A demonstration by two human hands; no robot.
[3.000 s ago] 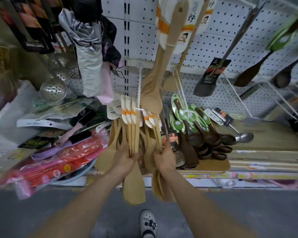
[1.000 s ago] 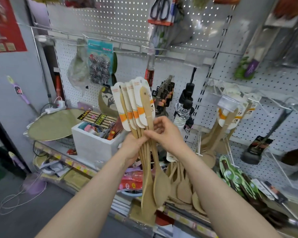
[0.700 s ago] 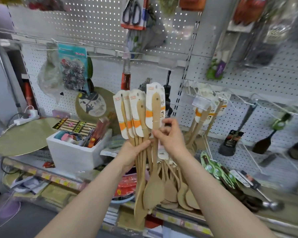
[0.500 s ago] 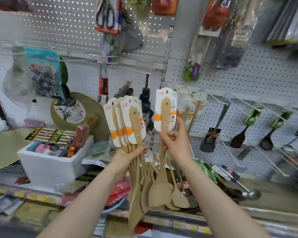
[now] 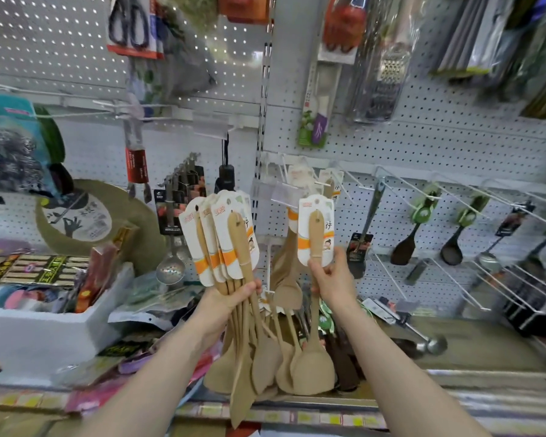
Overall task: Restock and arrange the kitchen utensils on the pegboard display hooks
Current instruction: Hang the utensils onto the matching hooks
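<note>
Right hand [image 5: 334,283], at the centre of the frame, pinches a single wooden spatula [image 5: 316,238] by its handle just under the label card, blade hanging down. Left hand [image 5: 226,305], just left of it, is wrapped round the handles of a bundle of wooden spatulas [image 5: 238,244], their cards fanned upward. Behind the single one, more hanging spatulas [image 5: 285,275] sit against the pegboard [image 5: 423,146]

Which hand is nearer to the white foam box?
Left. The left hand, gripping the spatula bundle, is right of the white foam box; the right hand, holding a single spatula, is farther right.
</note>
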